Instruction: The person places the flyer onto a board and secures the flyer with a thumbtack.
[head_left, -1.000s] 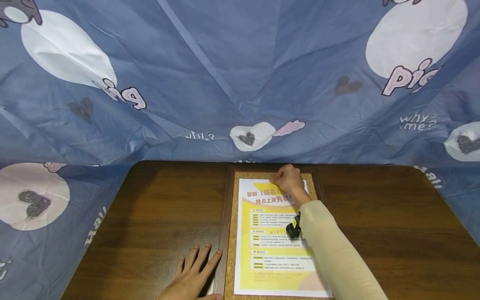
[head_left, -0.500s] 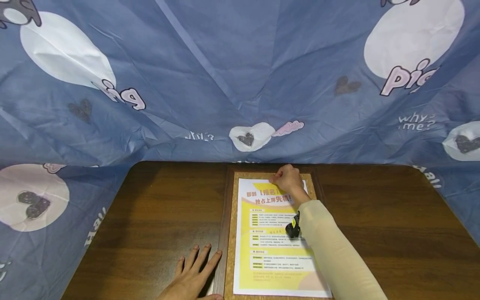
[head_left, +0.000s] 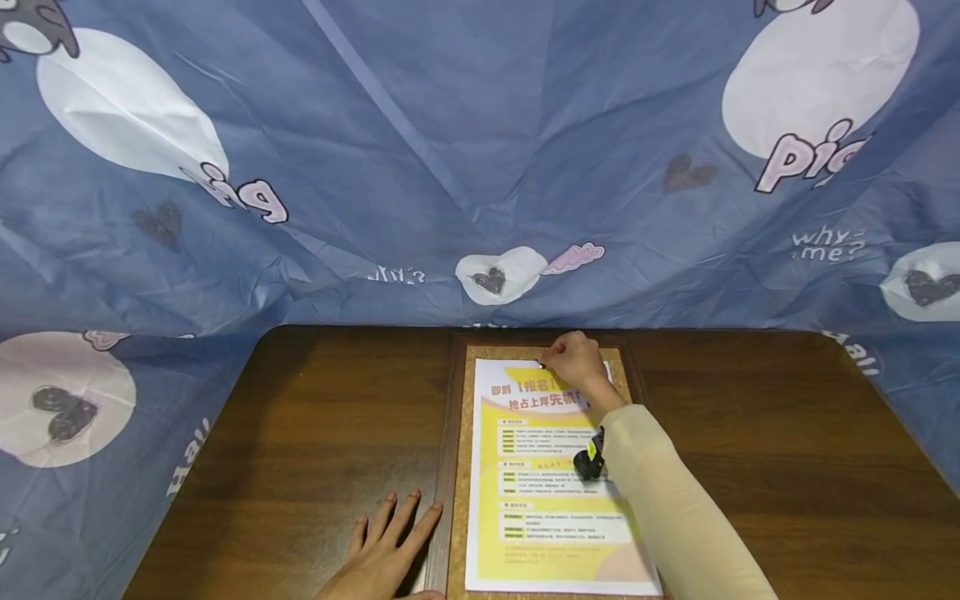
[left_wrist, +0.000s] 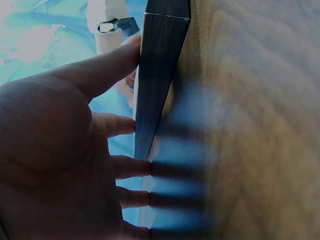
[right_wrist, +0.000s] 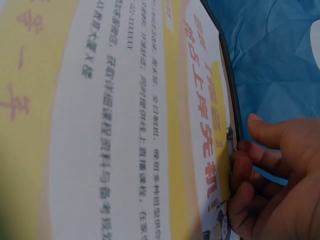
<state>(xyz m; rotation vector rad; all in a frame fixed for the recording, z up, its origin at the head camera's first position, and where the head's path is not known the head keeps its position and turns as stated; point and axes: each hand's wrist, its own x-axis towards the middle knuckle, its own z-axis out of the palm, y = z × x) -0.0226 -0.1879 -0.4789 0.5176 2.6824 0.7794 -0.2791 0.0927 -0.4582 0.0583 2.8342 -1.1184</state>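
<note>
A yellow-and-white printed poster [head_left: 558,500] lies on a framed corkboard [head_left: 462,500]. My right hand [head_left: 576,360] is at the poster's top edge, its fingers bent and their tips against the paper. Just beyond those fingertips a small shiny pushpin [right_wrist: 229,133] sits at the poster's top margin. In the right wrist view the thumb is lifted apart from the fingers, and the pin shows uncovered. My left hand [head_left: 386,546] lies beside the board's left side with fingers spread. In the left wrist view its thumb touches the wooden frame [left_wrist: 162,65].
The corkboard rests on a dark brown wooden table [head_left: 322,417] with rounded far corners. Behind it hangs a blue patterned cloth [head_left: 420,167]. A black wrist camera [head_left: 588,462] sits at the right sleeve, over the poster.
The pushpin now shows beside my right fingertips; they covered it before. The right hand has barely shifted, and my left hand stays at the frame. The view has tilted slightly.
</note>
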